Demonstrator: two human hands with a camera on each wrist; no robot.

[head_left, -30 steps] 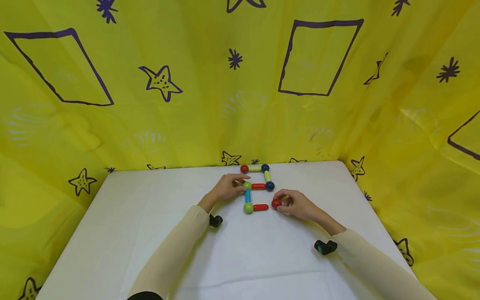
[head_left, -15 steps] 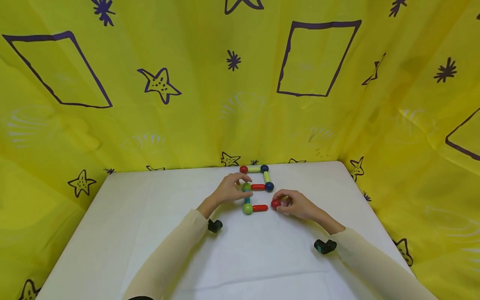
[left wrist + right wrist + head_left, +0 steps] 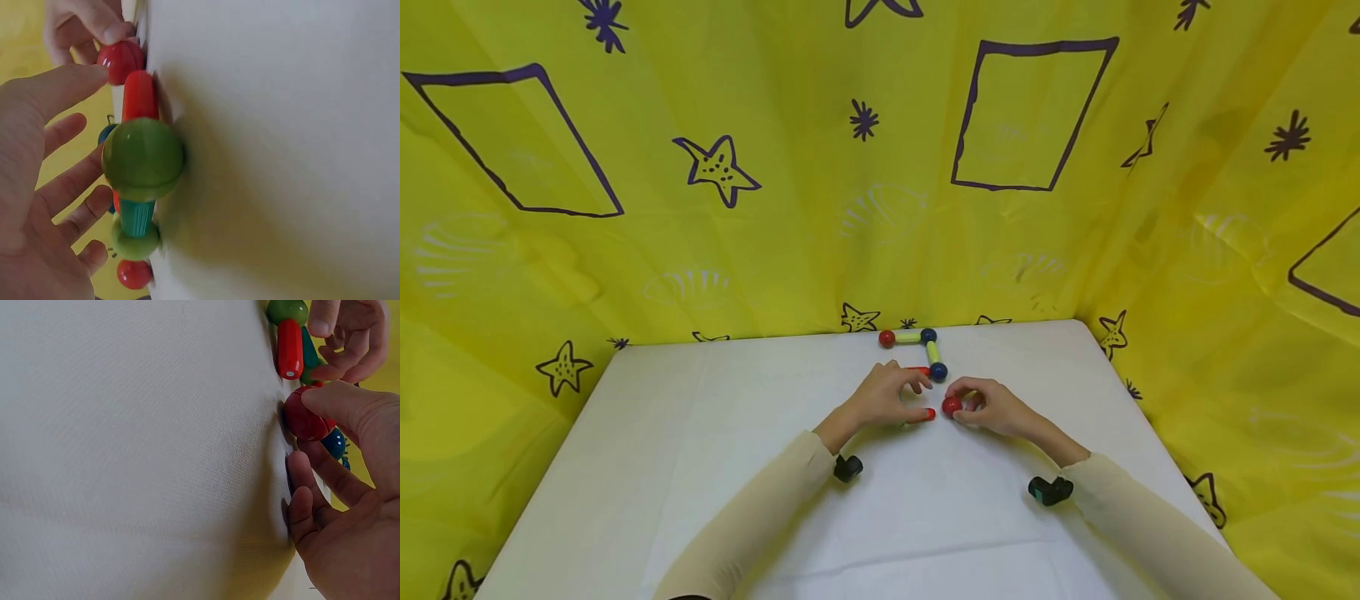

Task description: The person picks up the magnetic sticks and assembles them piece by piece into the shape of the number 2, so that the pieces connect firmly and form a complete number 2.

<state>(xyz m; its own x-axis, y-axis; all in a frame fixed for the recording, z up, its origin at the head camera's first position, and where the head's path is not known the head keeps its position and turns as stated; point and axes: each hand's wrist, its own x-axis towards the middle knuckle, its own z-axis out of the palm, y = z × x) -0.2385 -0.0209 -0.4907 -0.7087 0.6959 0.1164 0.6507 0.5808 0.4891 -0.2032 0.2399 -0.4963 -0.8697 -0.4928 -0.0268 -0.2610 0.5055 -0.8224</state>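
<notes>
My right hand pinches a red ball between thumb and fingers, low over the white table. A small gap parts this ball from the bare end of a red rod. The rod's other end meets a green ball, from which a teal rod leads to a second green ball. Over this corner hovers my left hand, fingers spread and holding nothing; its thumb reaches along the red rod toward the held ball. In the head view it hides both green balls and the teal rod.
Behind the hands, another red rod runs to a dark blue ball. Two yellow-green rods, a second dark blue ball and a red ball continue the shape near the table's back edge. Yellow patterned cloth surrounds the table.
My left hand has moved from the far green ball, rightward and nearer, over the front red rod. The right hand keeps its pinch on the red ball, almost still.
</notes>
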